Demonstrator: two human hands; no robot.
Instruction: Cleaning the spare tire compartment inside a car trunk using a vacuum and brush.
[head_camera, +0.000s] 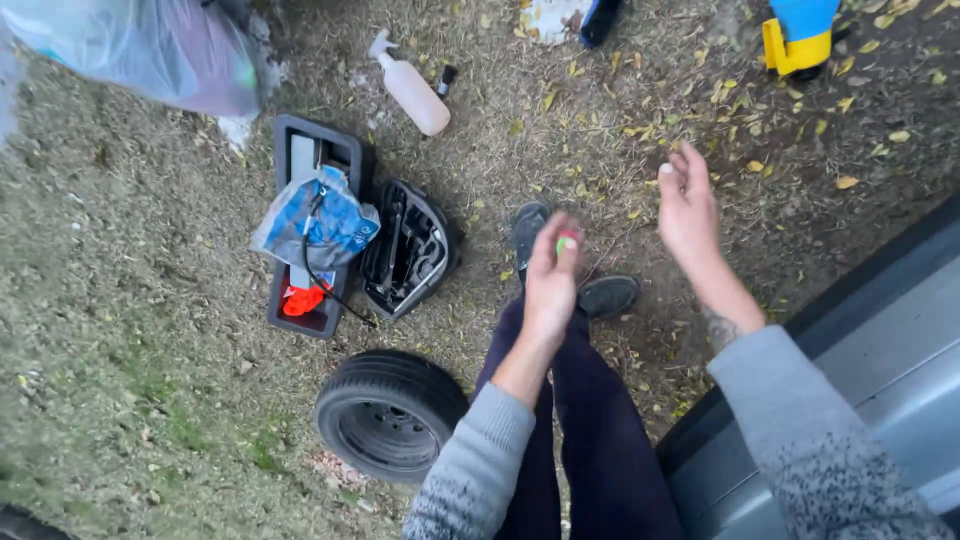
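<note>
Left hand (551, 280) pinching small green bit (566, 242) in fingers; right hand (687, 200) open, empty. Could slip, vanishing in grass (120, 300) beside tyre (388, 412).

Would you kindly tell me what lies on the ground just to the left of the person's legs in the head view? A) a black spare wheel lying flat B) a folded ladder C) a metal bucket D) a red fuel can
A: a black spare wheel lies flat on the grass, directly beside the person's dark trouser legs and below the open black tool tray.
</note>
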